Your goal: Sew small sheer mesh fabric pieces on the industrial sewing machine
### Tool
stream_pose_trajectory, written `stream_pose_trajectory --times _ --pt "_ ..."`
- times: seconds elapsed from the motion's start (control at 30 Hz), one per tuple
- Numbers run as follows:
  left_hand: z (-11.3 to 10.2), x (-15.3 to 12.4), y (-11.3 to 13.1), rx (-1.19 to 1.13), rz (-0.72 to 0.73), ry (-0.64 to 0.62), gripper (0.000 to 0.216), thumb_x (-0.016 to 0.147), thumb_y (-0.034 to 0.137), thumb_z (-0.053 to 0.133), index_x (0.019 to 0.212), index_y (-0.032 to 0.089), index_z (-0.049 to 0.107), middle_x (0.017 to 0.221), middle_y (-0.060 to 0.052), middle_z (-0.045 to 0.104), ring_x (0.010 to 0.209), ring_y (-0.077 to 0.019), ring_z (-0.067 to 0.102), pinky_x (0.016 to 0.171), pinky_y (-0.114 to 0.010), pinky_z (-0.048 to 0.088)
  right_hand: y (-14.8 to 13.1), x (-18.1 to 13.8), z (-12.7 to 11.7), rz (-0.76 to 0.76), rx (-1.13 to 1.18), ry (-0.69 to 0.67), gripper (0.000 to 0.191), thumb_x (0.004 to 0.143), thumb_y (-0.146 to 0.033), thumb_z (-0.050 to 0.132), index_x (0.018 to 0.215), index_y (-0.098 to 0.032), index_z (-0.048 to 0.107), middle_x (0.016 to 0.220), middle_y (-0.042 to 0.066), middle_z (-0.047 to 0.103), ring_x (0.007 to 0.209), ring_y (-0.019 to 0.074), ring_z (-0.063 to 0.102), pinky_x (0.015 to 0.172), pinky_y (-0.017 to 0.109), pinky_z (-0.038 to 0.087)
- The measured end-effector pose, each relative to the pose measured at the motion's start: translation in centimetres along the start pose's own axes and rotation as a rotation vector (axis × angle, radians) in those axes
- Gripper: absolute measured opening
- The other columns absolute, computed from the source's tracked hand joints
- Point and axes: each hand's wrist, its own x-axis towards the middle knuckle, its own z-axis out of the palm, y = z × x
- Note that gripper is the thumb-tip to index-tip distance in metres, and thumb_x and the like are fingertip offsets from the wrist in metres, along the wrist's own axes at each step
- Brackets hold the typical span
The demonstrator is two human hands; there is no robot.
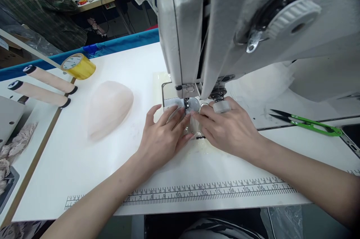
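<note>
Fabric piece [194,128]: small, pale, flat under the sewing machine [197,36] needle; we judge it light, limp and slippery, best held by its edges.
Left hand [163,138]: fingers spread flat, pressing it, left of the needle.
Right hand [225,128]: fingers together, pressing it; one plastic thimble-like ring.
Count: one foam cup [108,108] and one tape roll [78,66] left of the machine, one snips [309,123] right, two thread cones [45,85].

The sewing machine [253,25] was off-white with a ribbed white handwheel [292,16]. The table [126,179] was white, bearing a printed black ruler scale [202,192]. The thread snips [312,123] had black blades and bright green handles. The tape roll [78,66] was yellow; the moulded cup [108,108], pale pink; the far edge band [123,44], blue.
</note>
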Motion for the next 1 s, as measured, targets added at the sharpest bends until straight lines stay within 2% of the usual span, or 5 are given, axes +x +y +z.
stream_pose_trajectory --times 0.23,0.4,0.6,0.87,1.0 --pt "-0.19 0.04 0.25 0.008 -0.006 0.005 0.036 0.1 0.037 0.044 0.125 0.017 0.061 0.121 -0.009 0.067 0.118 -0.0247 0.057 0.105 -0.048 0.029 -0.02 0.03 0.06 -0.005 -0.007 -0.001 0.023 0.086 -0.006 0.047 0.085 -0.012 0.069 0.084 0.006 0.07 0.074 0.0187 0.058 0.073 0.036 0.033" --pt "-0.1 -0.05 0.21 -0.006 -0.022 -0.007 0.037 0.1 0.038 0.045 0.126 0.017 0.06 0.122 -0.009 0.066 0.119 -0.0248 0.056 0.106 -0.049 0.028 -0.06 -0.01 0.07 -0.005 -0.019 0.013 0.024 0.086 -0.007 0.048 0.094 -0.012 0.071 0.084 0.006 0.07 0.069 0.0178 0.055 0.073 0.036 0.033" --pt "0.05 0.06 0.11 -0.023 -0.03 0.0 0.037 0.099 0.039 0.046 0.125 0.017 0.06 0.121 -0.009 0.067 0.119 -0.025 0.056 0.106 -0.049 0.029 0.05 -0.02 0.14 -0.009 -0.05 -0.021 0.026 0.087 -0.008 0.048 0.099 -0.011 0.07 0.084 0.008 0.07 0.075 0.0195 0.057 0.073 0.036 0.032" --pt "0.32 0.17 -0.1 -0.036 -0.061 -0.019 0.038 0.099 0.041 0.046 0.127 0.019 0.059 0.127 -0.009 0.063 0.12 -0.0258 0.055 0.106 -0.052 0.028 0.03 0.16 0.24 0.0 -0.074 -0.039 0.027 0.087 -0.008 0.047 0.101 -0.01 0.07 0.086 0.009 0.071 0.078 0.0201 0.059 0.074 0.036 0.033" --pt "-0.3 0.1 -0.03 -0.053 -0.046 0.013 0.037 0.099 0.041 0.047 0.125 0.016 0.058 0.125 -0.01 0.064 0.122 -0.0245 0.055 0.11 -0.049 0.027 0.16 0.13 -0.05 -0.028 -0.042 0.012 0.025 0.087 -0.006 0.048 0.097 -0.011 0.07 0.087 0.006 0.072 0.071 0.018 0.056 0.074 0.035 0.034"
